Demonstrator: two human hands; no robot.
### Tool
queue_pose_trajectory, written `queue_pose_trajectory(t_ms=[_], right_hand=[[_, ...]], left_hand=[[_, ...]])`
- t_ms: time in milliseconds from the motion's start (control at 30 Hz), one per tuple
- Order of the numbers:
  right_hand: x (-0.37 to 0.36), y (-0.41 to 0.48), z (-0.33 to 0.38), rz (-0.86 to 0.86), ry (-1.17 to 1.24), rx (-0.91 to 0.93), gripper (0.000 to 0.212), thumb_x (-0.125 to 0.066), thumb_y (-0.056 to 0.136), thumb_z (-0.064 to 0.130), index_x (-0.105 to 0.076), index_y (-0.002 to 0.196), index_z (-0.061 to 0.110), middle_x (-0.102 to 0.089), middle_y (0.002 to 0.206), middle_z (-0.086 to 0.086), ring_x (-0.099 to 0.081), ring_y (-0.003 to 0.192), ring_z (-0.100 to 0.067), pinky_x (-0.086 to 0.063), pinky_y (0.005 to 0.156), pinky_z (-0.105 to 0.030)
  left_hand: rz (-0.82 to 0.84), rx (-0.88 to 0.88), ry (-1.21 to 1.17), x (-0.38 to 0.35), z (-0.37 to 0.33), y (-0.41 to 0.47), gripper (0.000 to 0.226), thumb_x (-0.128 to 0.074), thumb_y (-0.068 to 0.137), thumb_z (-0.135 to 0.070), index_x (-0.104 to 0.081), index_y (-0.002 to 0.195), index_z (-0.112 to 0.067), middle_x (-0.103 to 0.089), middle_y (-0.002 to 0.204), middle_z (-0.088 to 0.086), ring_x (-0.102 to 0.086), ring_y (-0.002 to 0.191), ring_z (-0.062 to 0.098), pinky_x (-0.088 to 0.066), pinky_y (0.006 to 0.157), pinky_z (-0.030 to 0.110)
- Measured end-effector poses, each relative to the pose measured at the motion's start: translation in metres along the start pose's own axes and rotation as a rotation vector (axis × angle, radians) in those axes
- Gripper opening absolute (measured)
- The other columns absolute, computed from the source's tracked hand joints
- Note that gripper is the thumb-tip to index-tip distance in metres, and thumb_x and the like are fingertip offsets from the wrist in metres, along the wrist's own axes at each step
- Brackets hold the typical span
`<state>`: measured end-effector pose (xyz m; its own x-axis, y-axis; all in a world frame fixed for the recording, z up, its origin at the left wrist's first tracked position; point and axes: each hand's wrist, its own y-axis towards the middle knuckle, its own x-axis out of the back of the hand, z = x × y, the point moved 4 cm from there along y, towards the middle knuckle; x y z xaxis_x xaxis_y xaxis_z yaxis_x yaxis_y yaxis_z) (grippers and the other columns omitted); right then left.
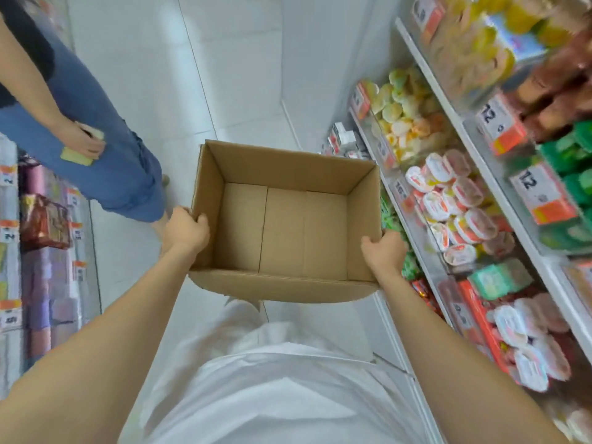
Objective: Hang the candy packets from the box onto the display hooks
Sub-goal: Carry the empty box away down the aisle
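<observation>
An open brown cardboard box (285,229) hangs in front of me above the aisle floor, held between both hands. Its inside shows only bare cardboard; no candy packets are visible in it. My left hand (185,230) grips the box's left wall, fingers curled over the rim. My right hand (382,251) grips the right wall near the front corner, thumb over the rim. No display hooks can be made out in this view.
Shelves (448,174) on the right carry cups, tubs and packets with orange price tags. A lower shelf unit (41,238) with packets runs along the left. Another person in blue jeans (105,149) stands at the left, holding something yellow. White floor tiles (243,75) stretch ahead.
</observation>
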<state>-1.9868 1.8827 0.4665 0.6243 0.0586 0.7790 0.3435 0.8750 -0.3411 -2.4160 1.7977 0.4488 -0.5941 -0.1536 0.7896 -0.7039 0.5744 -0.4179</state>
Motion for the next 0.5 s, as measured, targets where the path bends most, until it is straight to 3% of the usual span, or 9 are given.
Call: queue_pose_trajectory(t_ms=[167,267,333,500], right_hand=[[-0.051,0.093,0.13,-0.035,-0.001,-0.029,0.012,-0.067,0.089,0.013,-0.071,0.092,0.002,-0.066,0.08,-0.011,-0.05,0.071,-0.025,-0.035,0.059,-0.029],[-0.078,0.139,0.198,-0.06,0.03,-0.059,0.012,-0.067,0.085,0.013,-0.069,0.085,0.001,-0.069,0.079,-0.013,-0.063,0.077,-0.033,-0.041,0.062,-0.031],[-0.095,0.165,0.237,-0.065,0.041,-0.107,0.013,-0.068,0.085,0.014,-0.068,0.087,0.001,-0.071,0.081,-0.015,-0.066,0.076,-0.034,-0.042,0.061,-0.031],[-0.14,0.229,0.315,-0.071,0.071,-0.218,0.013,-0.069,0.089,0.013,-0.063,0.09,0.003,-0.063,0.081,-0.012,-0.054,0.075,-0.03,-0.042,0.066,-0.032]], left_hand=[[0.022,-0.031,-0.013,0.023,-0.091,0.162,0.032,-0.054,0.1,-0.036,-0.056,0.12,-0.011,-0.067,0.105,0.012,-0.065,0.094,0.038,-0.056,0.077,0.047],[0.042,-0.057,-0.009,0.038,-0.143,0.249,0.029,-0.053,0.1,-0.033,-0.054,0.12,-0.011,-0.067,0.106,0.013,-0.066,0.093,0.037,-0.052,0.07,0.043],[0.057,-0.061,0.018,0.048,-0.179,0.298,0.024,-0.052,0.102,-0.03,-0.051,0.118,-0.012,-0.065,0.104,0.01,-0.065,0.092,0.036,-0.051,0.071,0.044],[0.117,-0.107,0.071,0.056,-0.259,0.421,0.028,-0.053,0.102,-0.028,-0.053,0.125,-0.011,-0.065,0.109,0.01,-0.064,0.091,0.034,-0.053,0.075,0.044]])
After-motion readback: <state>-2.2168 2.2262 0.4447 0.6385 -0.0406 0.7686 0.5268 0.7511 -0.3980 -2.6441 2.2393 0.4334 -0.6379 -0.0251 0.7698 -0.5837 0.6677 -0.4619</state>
